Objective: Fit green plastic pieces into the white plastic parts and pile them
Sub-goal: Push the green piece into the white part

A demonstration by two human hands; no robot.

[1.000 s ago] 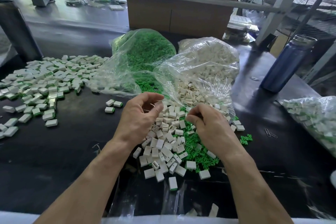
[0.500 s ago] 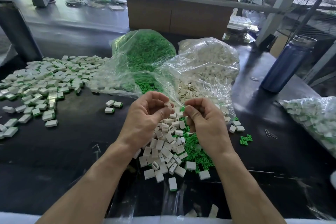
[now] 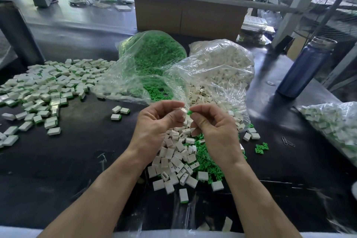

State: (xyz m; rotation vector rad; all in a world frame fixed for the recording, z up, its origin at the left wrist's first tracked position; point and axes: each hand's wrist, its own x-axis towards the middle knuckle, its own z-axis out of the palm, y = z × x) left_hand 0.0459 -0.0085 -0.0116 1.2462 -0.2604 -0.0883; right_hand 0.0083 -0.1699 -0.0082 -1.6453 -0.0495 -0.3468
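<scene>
My left hand (image 3: 156, 123) pinches a small white plastic part (image 3: 182, 110) at its fingertips. My right hand (image 3: 214, 127) pinches a green plastic piece (image 3: 189, 112), whose tip touches the white part. Both hands hover above a loose heap of white parts (image 3: 173, 160) mixed with green pieces (image 3: 208, 168) on the black table. A wide pile of fitted white-and-green parts (image 3: 44, 91) spreads at the left. Behind the hands lie a clear bag of green pieces (image 3: 152, 58) and a clear bag of white parts (image 3: 220, 63).
A blue bottle (image 3: 303, 67) stands at the right. Another bag of fitted parts (image 3: 332, 121) lies at the right edge, with paper clips (image 3: 287, 142) near it. A cardboard box (image 3: 189, 17) sits behind the bags. A dark post (image 3: 17, 33) stands at far left.
Both hands have risen from the heap and come together. The right hand's green piece now meets the white part held by the left hand.
</scene>
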